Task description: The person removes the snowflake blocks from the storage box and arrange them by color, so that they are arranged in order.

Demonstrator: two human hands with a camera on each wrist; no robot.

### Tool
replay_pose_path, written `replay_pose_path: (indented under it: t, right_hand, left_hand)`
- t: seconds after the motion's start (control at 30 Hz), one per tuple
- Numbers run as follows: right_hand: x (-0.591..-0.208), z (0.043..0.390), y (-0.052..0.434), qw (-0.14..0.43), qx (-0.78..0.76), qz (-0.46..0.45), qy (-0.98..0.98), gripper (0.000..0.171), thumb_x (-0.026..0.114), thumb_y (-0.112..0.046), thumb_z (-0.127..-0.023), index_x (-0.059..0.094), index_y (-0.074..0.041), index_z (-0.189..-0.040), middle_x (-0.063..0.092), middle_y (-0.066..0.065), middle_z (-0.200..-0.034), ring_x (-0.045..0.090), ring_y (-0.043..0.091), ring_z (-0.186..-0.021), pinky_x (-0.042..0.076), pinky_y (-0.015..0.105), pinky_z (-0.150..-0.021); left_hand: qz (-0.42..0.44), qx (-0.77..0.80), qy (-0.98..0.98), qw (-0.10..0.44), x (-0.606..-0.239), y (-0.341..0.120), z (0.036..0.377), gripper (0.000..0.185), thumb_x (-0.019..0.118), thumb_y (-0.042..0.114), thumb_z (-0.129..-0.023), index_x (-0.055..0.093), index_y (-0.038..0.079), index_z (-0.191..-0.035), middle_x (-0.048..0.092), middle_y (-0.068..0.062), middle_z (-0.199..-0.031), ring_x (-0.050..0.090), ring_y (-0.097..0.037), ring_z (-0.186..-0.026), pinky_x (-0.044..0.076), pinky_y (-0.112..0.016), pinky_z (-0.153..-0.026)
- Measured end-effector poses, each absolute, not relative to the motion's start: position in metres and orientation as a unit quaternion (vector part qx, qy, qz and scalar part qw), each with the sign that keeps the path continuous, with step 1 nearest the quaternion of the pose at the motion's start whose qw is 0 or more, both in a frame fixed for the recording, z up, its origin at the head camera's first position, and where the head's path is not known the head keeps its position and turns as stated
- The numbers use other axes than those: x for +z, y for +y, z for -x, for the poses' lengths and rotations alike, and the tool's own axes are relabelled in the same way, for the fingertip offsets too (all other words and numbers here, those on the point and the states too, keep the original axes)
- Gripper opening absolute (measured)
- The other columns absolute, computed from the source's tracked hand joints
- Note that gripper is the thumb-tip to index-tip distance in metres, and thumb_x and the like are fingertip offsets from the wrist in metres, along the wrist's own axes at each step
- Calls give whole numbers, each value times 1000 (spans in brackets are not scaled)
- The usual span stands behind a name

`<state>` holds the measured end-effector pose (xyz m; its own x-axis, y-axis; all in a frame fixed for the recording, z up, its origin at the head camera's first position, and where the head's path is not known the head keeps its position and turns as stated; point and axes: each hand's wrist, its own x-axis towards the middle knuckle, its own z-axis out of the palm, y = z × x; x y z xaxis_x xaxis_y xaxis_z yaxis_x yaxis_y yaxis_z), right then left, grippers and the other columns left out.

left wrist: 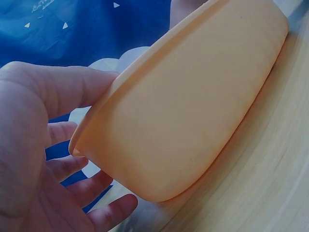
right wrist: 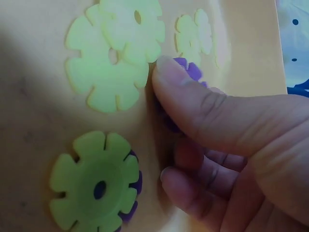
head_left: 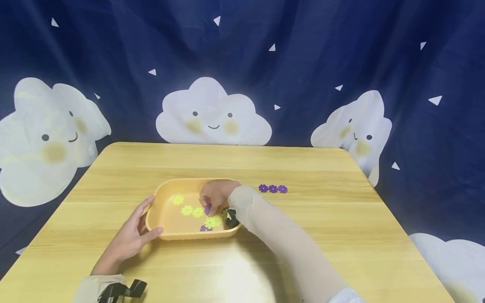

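An orange tray (head_left: 163, 194) sits on the wooden table and holds several yellow-green snowflake discs (head_left: 187, 210) and a purple one (head_left: 205, 229). My right hand (head_left: 216, 198) is inside the tray and pinches a purple disc (head_left: 207, 209) between thumb and fingers; the right wrist view shows that purple disc (right wrist: 191, 70) behind my thumb (right wrist: 203, 104), next to yellow-green discs (right wrist: 113, 63). My left hand (head_left: 132, 233) cups the tray's left near corner, thumb at the rim (left wrist: 96, 121), fingers along the outer wall.
Three purple discs (head_left: 273, 188) lie in a row on the table to the right of the tray. A dark blue curtain with white clouds (head_left: 213, 113) hangs behind the table. A black strap (head_left: 121, 290) shows at my left wrist.
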<state>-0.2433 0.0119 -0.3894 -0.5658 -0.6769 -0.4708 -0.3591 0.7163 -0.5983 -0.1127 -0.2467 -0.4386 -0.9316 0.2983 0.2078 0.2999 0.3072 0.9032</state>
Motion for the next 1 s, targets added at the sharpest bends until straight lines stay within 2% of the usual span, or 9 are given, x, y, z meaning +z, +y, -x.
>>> replay_pose_path:
  t: [0.17,0.3,0.43,0.6,0.83,1.0]
  right_hand:
    - [-393,252,9,316,-176,351,864,27,79,-3,-79,53,-10,-77,58,-3,-86,54,10,-82,47,20,-71]
    - [-394,259,7,313,-169,368,859,26,76,-5,-82,52,-13,-83,55,-3,-90,53,10,-80,46,19,-69]
    - [-386,263,8,326,-188,355,856,22,73,-2,-86,56,-11,-97,61,0,-94,61,14,-77,53,22,-66]
    - [-374,267,11,310,-171,376,856,28,69,-2,-89,61,-9,-114,65,0,-93,65,14,-75,53,21,-70]
    - [-359,272,21,274,-205,399,851,30,70,-2,-87,63,-6,-116,66,4,-101,65,12,-84,54,20,-70]
    - [-349,271,32,248,-226,404,851,31,67,1,-89,63,-2,-120,67,8,-106,65,18,-94,54,20,-77]
  left_hand:
    - [187,-560,-807,2,-438,-246,112,91,69,0,-87,5,-6,-151,7,-36,-153,30,-58,-128,38,-10,-93]
    - [191,-561,-805,2,-439,-246,112,91,69,-2,-87,5,-6,-151,7,-37,-152,32,-59,-126,39,-12,-92]
    - [189,-562,-805,5,-439,-246,113,91,69,-2,-86,6,-6,-151,8,-37,-152,33,-58,-126,39,-12,-92]
    - [188,-562,-806,0,-439,-246,113,90,68,-1,-88,5,-5,-151,8,-37,-152,35,-57,-124,42,-12,-91]
    - [191,-558,-808,0,-439,-246,113,89,67,-1,-88,4,-7,-151,7,-38,-152,31,-59,-126,41,-12,-91]
    - [192,-562,-804,1,-438,-245,112,88,66,-2,-88,5,-6,-151,9,-39,-151,34,-58,-124,45,-15,-90]
